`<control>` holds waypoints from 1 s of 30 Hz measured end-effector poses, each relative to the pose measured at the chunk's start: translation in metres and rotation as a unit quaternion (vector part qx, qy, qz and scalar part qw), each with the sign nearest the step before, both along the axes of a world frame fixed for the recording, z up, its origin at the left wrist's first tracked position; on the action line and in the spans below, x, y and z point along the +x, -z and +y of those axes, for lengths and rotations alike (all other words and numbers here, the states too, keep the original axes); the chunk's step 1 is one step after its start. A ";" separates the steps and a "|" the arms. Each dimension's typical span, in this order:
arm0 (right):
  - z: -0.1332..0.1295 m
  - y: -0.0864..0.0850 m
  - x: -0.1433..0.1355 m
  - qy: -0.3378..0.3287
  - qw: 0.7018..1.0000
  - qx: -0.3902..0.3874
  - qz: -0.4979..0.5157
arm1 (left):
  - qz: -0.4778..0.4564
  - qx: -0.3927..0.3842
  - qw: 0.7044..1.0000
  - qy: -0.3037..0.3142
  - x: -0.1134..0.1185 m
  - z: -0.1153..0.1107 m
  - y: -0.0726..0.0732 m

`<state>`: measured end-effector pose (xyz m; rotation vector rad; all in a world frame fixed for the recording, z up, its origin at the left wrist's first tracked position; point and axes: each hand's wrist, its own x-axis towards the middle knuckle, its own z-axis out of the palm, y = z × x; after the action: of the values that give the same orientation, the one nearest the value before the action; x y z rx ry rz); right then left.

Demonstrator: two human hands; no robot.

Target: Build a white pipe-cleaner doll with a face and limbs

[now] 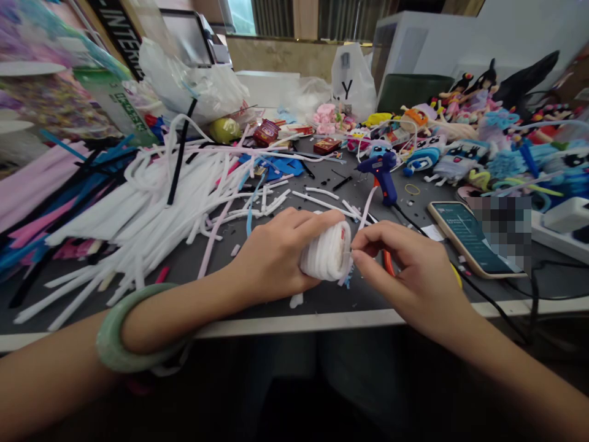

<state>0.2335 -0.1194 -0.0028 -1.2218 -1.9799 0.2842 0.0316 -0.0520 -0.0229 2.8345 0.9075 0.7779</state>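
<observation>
My left hand (280,252) is wrapped round a white, fuzzy coiled roll (322,255), held above the table's front edge. The roll's open end faces right and shows something small and red inside. My right hand (400,264) is at that end, thumb and index finger pinched close together; a thin, pale strand seems to show at the fingertips, too small to make out. Behind the hands a blue glue gun (384,178) stands on the grey table (317,307). White pipe-cleaner pieces (322,199) lie just beyond the roll.
A big heap of white fuzzy stems (175,196) covers the left. Pink stems (41,184) lie further left. At the right are a phone (478,239), a power strip (565,230), black cables and a pile of fuzzy dolls (464,159). Plastic bags (197,86) stand behind.
</observation>
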 end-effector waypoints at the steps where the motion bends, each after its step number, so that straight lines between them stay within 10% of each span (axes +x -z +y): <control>1: 0.000 0.001 0.000 0.000 1.000 0.014 -0.010 | -0.001 0.001 1.000 0.001 0.000 0.000 0.000; 10: 0.003 0.009 -0.003 -0.001 0.981 0.152 -0.117 | 0.004 -0.004 1.000 0.008 0.000 -0.001 -0.001; 30: 0.009 0.012 -0.006 0.027 0.971 0.152 -0.183 | -0.010 -0.039 0.999 0.010 0.001 -0.003 -0.002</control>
<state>0.2280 -0.1104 -0.0153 -1.1851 -2.1951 -0.2854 0.0323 -0.0551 -0.0211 2.7591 0.8855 0.7488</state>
